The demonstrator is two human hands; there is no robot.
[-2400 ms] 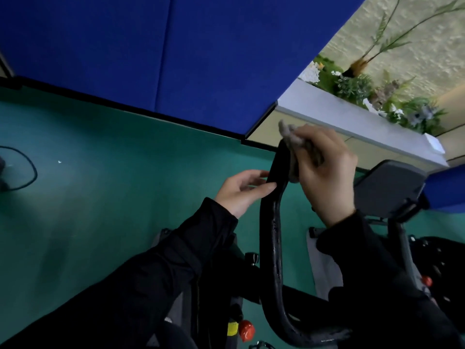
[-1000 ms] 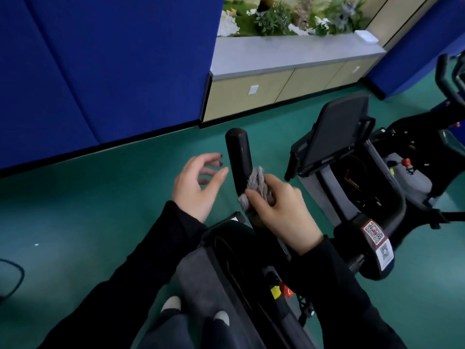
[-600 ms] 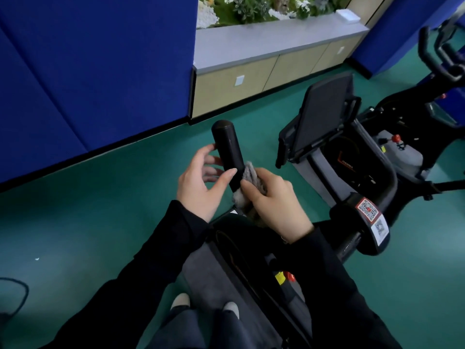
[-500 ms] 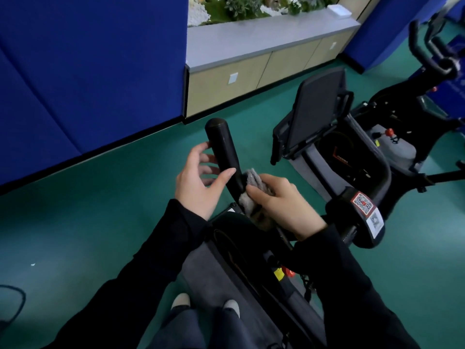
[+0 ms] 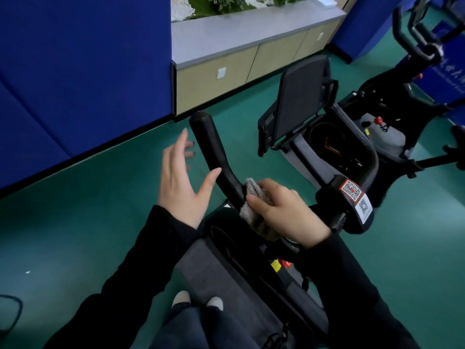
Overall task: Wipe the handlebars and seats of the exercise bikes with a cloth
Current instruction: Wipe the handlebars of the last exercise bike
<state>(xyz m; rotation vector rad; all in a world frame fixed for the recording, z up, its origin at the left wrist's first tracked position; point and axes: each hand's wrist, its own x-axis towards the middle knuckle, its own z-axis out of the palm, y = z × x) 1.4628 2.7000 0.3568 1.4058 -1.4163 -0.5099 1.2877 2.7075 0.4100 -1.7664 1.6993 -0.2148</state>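
Gripping grey cloth [image 5: 248,199] against black handlebar [image 5: 213,149] — right hand [image 5: 286,213], QR-code stickers [image 5: 351,190] near.

The grey fuzzy cloth [image 5: 249,197] lies under the fingers [image 5: 268,184] of the right hand [image 5: 286,215], against the black padded handlebar [image 5: 214,152]; the fingers [image 5: 176,147] of the left hand [image 5: 181,185] stand just left of that bar.

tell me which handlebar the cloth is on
The near black handlebar rising between the hands; the right hand holds the grey cloth against it. The other bar carries QR stickers.
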